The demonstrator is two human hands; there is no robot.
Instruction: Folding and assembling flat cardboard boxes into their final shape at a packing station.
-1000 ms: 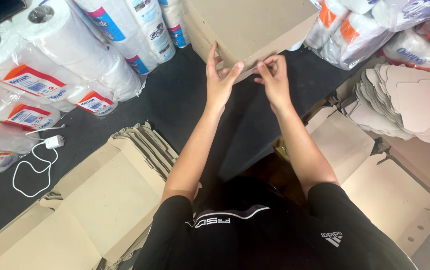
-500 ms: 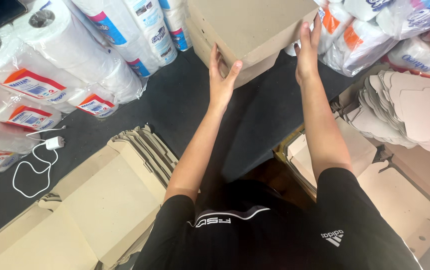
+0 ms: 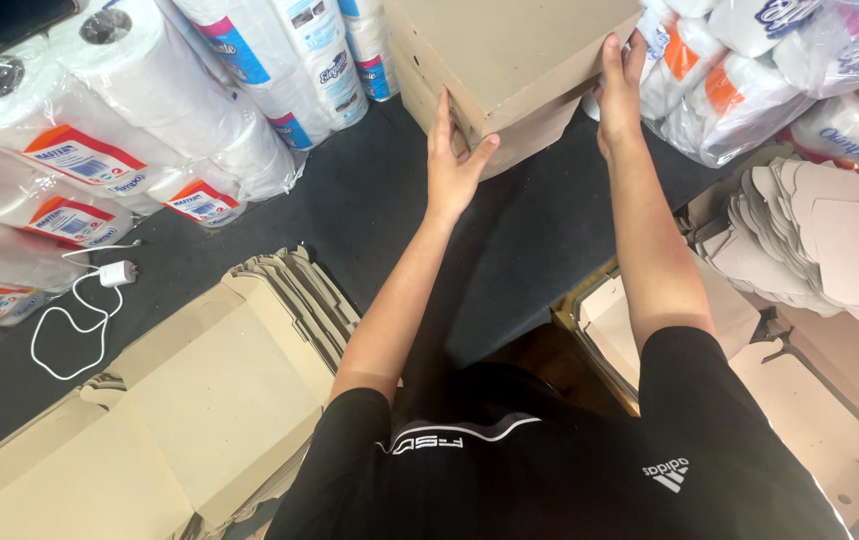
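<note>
**Brown cardboard box gripped at both sides on the dark table**

Brown cardboard makes up the assembled box (image 3: 510, 70), which sits at the far edge of the dark table (image 3: 370, 210), partly cut off by the top of the view. The left hand (image 3: 453, 160) presses flat against the box's near left corner, fingers together and pointing up the side, thumb spread out under the lower flap. The right hand (image 3: 622, 90) clasps the right edge, fingers laid along the wall; nothing is pinched, both palms simply squeeze inward.

The lower flap at the front looks loose and only half tucked. If the hands press unevenly, the flap could spring out or the wall could buckle, and the box might slide into the wrapped paper-roll packs (image 3: 250, 110) just behind it.

What the box holds cannot be seen; its lid face is closed. Flat unfolded box blanks (image 3: 200, 400) lie stacked at the near left, and a pile of cut cardboard pieces (image 3: 830, 240) rests at the right. A white charger with cable (image 3: 100, 290) lies on the table, well apart from the hands.
</note>
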